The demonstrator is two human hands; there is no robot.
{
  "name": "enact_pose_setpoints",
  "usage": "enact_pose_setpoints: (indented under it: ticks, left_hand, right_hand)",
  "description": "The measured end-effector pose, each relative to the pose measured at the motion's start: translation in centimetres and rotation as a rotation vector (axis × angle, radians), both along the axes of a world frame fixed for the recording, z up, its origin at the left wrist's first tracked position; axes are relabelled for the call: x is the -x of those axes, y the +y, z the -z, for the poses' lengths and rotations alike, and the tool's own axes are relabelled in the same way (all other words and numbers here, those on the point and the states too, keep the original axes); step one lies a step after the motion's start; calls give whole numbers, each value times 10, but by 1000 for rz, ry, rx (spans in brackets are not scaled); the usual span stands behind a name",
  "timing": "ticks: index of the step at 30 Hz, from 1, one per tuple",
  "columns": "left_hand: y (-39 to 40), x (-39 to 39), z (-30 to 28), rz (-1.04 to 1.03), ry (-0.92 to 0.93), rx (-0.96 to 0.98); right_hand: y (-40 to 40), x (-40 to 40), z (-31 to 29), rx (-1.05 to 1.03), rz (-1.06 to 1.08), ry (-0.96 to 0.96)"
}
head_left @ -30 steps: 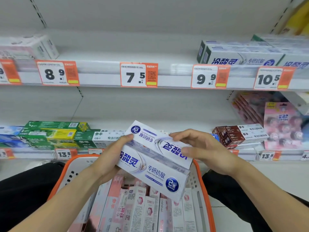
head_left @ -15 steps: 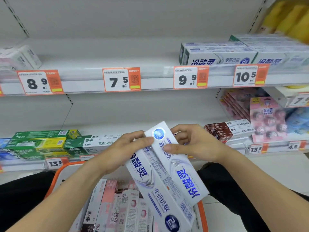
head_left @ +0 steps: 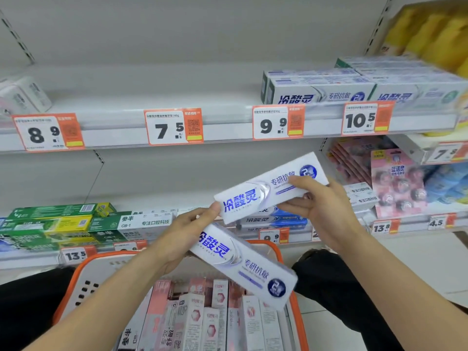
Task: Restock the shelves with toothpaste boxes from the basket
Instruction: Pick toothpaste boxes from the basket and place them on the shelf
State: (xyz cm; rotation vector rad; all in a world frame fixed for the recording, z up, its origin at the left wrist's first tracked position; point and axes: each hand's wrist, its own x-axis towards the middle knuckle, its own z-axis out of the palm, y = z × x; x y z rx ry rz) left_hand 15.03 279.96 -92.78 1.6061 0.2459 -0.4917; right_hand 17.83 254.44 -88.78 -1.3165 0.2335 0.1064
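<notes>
Two white toothpaste boxes with blue lettering are in my hands above the orange-rimmed basket (head_left: 278, 252). My right hand (head_left: 321, 209) grips the upper box (head_left: 255, 192) near its right end, holding it tilted up to the right. My left hand (head_left: 182, 234) holds the lower box (head_left: 243, 264) by its left end, slanting down to the right; its thumb touches the upper box's left end. Several pink and white boxes (head_left: 202, 317) stand upright in the basket. Matching white boxes (head_left: 316, 92) lie on the upper shelf (head_left: 152, 97) above the 9.9 tag (head_left: 277, 122).
The upper shelf holds a pale pack (head_left: 22, 95) at the far left and bare space above the 8.9 and 7.5 tags. Green boxes (head_left: 50, 224) and blue-white boxes fill the lower shelf. Pink packs (head_left: 397, 183) hang right. My dark-trousered knees flank the basket.
The two boxes, held together before, have come apart. My right hand has turned one box lengthwise and lifted it up to the right; the left hand keeps the other lower.
</notes>
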Motion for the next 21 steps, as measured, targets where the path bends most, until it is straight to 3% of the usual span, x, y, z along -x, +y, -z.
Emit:
enact_pose_setpoints:
  ticks: [2,8,15,21]
  left_hand:
    - [-2,1,0,-67,-8,43]
    - [1,-1,-7,-217,-33,195]
    - [4,-2,-19,-209,-77,150]
    - [-1,-12,-47,-230,-297,101]
  right_hand:
    - [4,3,5,-70,-38,78]
    - [5,6,9,146,-306,114]
    - [-16,-1,-15,328,-581,41]
    - [-29,-10,-52,535,-600,-125]
